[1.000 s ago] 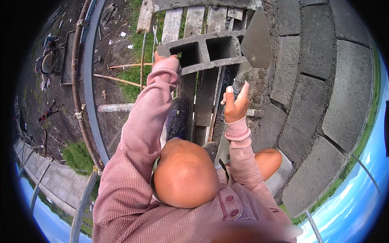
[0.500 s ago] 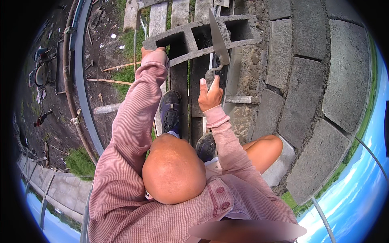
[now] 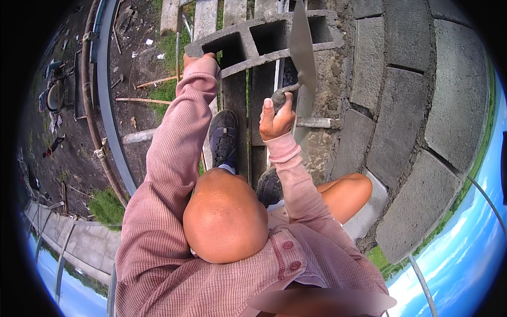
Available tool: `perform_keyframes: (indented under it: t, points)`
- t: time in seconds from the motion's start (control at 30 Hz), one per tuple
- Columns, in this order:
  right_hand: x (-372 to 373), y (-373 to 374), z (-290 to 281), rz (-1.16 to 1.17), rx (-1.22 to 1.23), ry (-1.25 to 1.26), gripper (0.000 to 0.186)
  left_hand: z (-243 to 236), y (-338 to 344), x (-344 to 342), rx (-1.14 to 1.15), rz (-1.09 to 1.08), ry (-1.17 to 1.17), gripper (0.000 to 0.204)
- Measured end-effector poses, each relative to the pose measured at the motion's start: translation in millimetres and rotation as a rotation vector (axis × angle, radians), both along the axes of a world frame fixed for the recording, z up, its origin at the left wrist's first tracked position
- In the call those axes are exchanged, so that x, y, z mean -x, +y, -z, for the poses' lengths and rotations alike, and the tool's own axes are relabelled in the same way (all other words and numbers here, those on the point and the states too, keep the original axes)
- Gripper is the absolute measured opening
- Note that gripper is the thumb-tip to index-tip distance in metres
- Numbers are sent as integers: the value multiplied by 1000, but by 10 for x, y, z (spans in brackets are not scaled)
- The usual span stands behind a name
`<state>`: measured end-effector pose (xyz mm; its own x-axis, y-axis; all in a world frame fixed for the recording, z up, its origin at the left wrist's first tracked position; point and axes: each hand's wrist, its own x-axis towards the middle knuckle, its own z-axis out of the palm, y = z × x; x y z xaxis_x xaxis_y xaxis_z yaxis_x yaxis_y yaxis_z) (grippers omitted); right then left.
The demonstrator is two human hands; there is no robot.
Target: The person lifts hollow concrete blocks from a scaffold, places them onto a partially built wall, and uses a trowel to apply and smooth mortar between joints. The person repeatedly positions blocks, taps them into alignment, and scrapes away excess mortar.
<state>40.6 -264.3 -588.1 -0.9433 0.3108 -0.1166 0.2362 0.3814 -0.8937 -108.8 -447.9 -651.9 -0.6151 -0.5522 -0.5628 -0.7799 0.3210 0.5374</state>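
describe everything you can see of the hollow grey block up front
The hollow block is long, grey and rough, concrete by its look, with three dark openings facing the camera, parted by two webs. It runs crosswise over wooden planks, its right end near the laid blocks. The left hand grips its left end. The trowel covers part of it in view; whether they touch, I cannot tell.

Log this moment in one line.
left hand: holding hollow block by left end | right hand: holding trowel by handle | nearby: laid blocks, planks
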Motion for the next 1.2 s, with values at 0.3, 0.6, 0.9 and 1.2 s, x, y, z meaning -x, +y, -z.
perform_keyframes:
  t: [0.3,0.6,0.9,1.2]
  points:
    - [-54,-86,53,28,-22,-47,39,-75,5,3,-22,12,-81,75]
    - [25,-14,215,-55,-222,-97,47,-95,29,14,72,17,-40,73]
    - [516,-59,-185,-15,128,162,46,-95,2,-24,49,43,-20,70]
    - [896,-131,-301,38,3,160,41,-120,1,-5,24,42,-49,64]
